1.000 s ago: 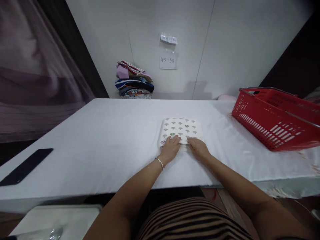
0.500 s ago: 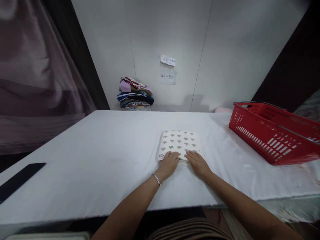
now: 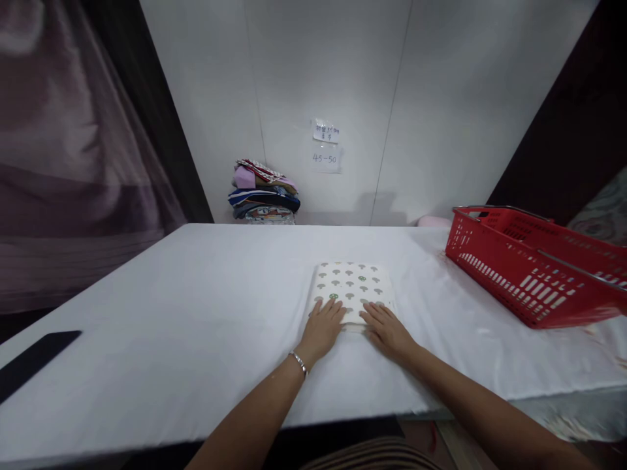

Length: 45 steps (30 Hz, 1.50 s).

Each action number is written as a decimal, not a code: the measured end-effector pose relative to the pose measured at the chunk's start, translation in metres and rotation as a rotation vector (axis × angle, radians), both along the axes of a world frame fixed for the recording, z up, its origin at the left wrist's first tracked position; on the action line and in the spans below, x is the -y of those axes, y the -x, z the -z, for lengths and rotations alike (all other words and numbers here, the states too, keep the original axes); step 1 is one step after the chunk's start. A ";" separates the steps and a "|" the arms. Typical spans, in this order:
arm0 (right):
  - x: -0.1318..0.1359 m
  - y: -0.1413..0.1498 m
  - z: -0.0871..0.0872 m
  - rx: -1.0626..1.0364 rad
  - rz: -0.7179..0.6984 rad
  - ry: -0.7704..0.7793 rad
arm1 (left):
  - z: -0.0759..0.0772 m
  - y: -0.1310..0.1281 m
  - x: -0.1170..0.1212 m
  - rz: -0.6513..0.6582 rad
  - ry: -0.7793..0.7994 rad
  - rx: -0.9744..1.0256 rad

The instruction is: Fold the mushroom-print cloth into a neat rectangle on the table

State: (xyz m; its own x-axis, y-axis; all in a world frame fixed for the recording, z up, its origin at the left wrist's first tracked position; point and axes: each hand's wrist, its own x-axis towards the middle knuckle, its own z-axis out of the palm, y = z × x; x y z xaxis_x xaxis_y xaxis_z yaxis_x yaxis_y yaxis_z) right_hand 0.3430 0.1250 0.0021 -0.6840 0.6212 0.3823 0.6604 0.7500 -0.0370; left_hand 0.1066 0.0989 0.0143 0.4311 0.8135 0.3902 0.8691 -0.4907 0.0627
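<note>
A folded white cloth (image 3: 350, 287) printed with grey mushroom shapes and a few green marks lies flat on the white-covered table (image 3: 220, 313). My left hand (image 3: 323, 328) rests on its near left corner, fingers spread and palm down. On the near right part of the cloth lies my right hand (image 3: 386, 328), its fingers stretched out flat. Neither hand grips the cloth. A silver bracelet (image 3: 298, 363) circles my left wrist.
To the right stands a red plastic basket (image 3: 509, 267) with metal handles. A pile of folded fabrics (image 3: 264, 192) sits beyond the far edge, against the wall. At the left edge lies a flat black object (image 3: 36, 362). Paper labels (image 3: 326, 147) hang on the wall.
My left hand has shifted left on the cloth and its fingers have spread. My right hand stays nearly in place. The whole view has tilted slightly upward.
</note>
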 end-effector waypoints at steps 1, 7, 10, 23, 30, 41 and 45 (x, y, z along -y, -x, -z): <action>0.001 0.003 -0.002 0.000 0.004 0.012 | 0.002 0.000 -0.001 -0.004 0.010 -0.014; 0.007 0.031 -0.003 0.066 -0.056 0.060 | 0.004 0.003 0.000 -0.019 0.008 -0.017; 0.010 0.036 0.006 0.076 -0.053 0.073 | -0.003 0.004 0.003 -0.007 0.029 0.021; -0.005 0.001 -0.007 0.011 0.250 0.209 | -0.008 -0.018 -0.015 -0.267 0.098 0.057; -0.020 0.005 -0.020 -0.054 0.270 0.286 | -0.036 -0.017 -0.039 -0.335 0.366 0.095; -0.089 0.011 -0.004 -0.043 0.528 0.329 | -0.009 -0.007 -0.066 -0.477 0.362 0.201; -0.094 0.009 0.000 -0.049 0.517 0.299 | -0.009 -0.009 -0.066 -0.496 0.354 0.203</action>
